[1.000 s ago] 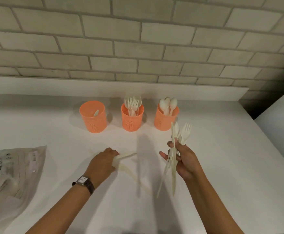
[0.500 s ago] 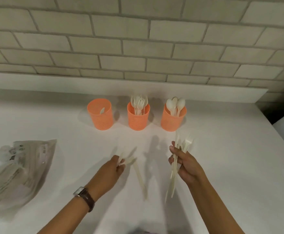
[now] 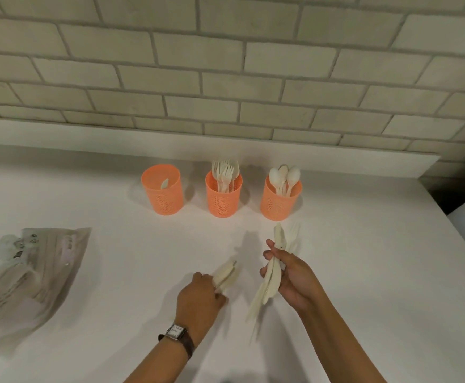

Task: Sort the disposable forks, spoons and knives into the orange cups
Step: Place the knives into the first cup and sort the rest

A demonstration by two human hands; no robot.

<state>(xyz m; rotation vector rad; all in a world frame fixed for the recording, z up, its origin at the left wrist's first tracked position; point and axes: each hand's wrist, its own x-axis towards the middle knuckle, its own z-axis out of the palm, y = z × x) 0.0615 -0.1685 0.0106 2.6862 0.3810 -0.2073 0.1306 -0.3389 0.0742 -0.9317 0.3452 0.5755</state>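
Note:
Three orange cups stand in a row near the wall. The left cup (image 3: 163, 192) holds one knife, the middle cup (image 3: 223, 196) holds several forks, and the right cup (image 3: 280, 199) holds several spoons. My right hand (image 3: 292, 280) grips a bundle of cream cutlery (image 3: 271, 275) in front of the right cup; a fork and knife tips stick out above the fingers. My left hand (image 3: 201, 299) is closed on cream cutlery pieces (image 3: 226, 273), blurred, just above the table and left of the right hand.
A crumpled clear plastic bag (image 3: 30, 272) lies at the left on the white table (image 3: 364, 272). A brick wall with a white ledge runs behind the cups. The table's right edge drops off at the far right.
My left hand has lifted the loose cutlery off the table and moved right, toward the right hand. The right hand keeps its bundle, a little lower. The camera has moved closer.

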